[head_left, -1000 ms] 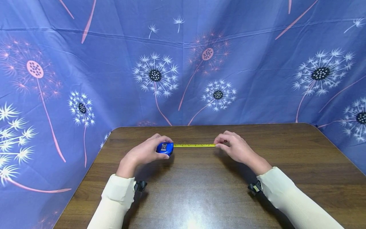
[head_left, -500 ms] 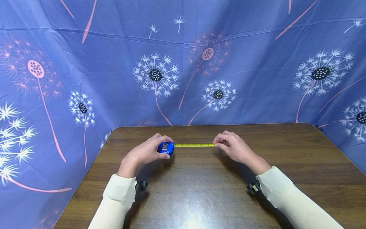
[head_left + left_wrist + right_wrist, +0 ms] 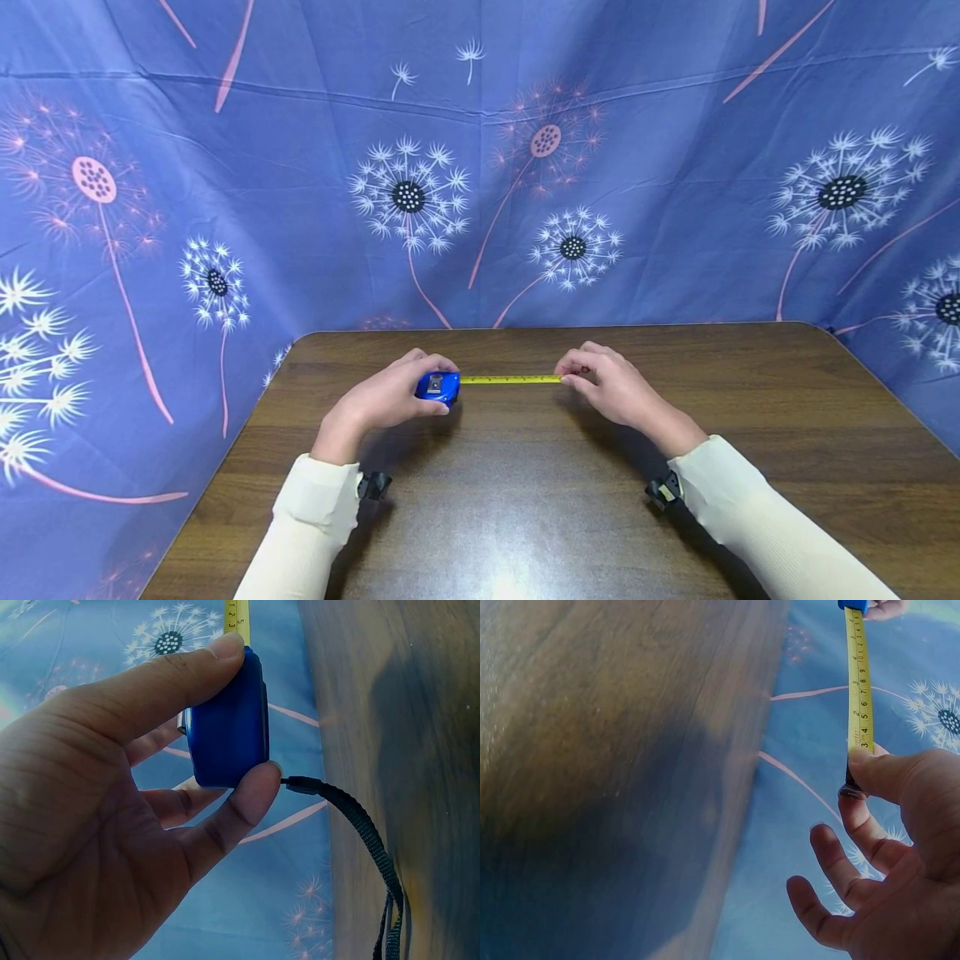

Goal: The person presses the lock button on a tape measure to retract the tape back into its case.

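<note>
A blue tape measure [image 3: 438, 387] is gripped by my left hand [image 3: 386, 396], thumb on one side and fingers on the other. Its yellow blade [image 3: 510, 380] runs out straight to the right, held off the table. At the blade's free end, my right hand [image 3: 615, 383] pinches the tip between thumb and index finger. The other fingers of that hand are loosely bent, as the right wrist view shows. From the case hangs a black wrist strap [image 3: 367, 832], seen in the left wrist view.
Under both hands lies a brown wooden table [image 3: 495, 467]. A blue cloth [image 3: 300, 167] with a dandelion print hangs behind and to the left of it. Small black wrist cameras sit at both cuffs.
The hands have drawn slightly closer together. The tape case has shifted a little right, the blade tip a little left, so the exposed blade looks shorter.
</note>
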`<state>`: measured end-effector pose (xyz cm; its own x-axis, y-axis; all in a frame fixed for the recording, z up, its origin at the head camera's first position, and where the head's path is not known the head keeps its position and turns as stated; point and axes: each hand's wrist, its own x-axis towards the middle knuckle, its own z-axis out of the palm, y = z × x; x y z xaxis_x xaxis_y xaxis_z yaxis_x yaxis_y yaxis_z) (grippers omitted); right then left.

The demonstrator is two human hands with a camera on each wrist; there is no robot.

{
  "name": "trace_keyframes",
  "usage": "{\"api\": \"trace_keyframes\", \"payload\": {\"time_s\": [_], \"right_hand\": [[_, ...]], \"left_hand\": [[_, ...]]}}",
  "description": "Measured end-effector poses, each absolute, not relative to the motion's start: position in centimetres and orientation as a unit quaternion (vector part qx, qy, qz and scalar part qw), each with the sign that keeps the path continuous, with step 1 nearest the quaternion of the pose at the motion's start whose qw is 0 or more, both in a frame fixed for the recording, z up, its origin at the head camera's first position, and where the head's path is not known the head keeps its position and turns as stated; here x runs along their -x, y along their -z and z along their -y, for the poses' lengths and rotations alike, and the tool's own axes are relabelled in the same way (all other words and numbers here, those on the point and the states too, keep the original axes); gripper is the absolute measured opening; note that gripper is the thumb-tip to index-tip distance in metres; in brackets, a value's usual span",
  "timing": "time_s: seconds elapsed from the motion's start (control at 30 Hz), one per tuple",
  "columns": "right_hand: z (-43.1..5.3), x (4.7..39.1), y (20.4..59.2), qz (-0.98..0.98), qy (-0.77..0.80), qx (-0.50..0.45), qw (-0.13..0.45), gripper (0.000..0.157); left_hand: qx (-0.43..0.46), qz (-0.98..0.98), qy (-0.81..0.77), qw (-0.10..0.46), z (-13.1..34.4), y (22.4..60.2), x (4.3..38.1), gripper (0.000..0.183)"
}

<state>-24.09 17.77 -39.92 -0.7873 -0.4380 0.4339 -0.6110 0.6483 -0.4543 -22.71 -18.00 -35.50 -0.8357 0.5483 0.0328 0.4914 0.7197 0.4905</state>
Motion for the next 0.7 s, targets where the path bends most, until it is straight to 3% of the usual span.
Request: {"api": "trace_keyframes", "payload": {"time_s": [0.37,0.7], "right_hand": [[-17.61,23.99,39.94,0.902,-0.299,-0.285,0.128,0.017],[-17.67,23.82,39.79,0.893,-0.305,-0.295,0.147,0.02]], "left_hand": [[-0.275,-0.928,-0.245,0.061,17.9,35.65,22.75,0.052],[-0.292,-0.924,-0.241,0.046,17.9,35.6,22.69,0.051]]}}
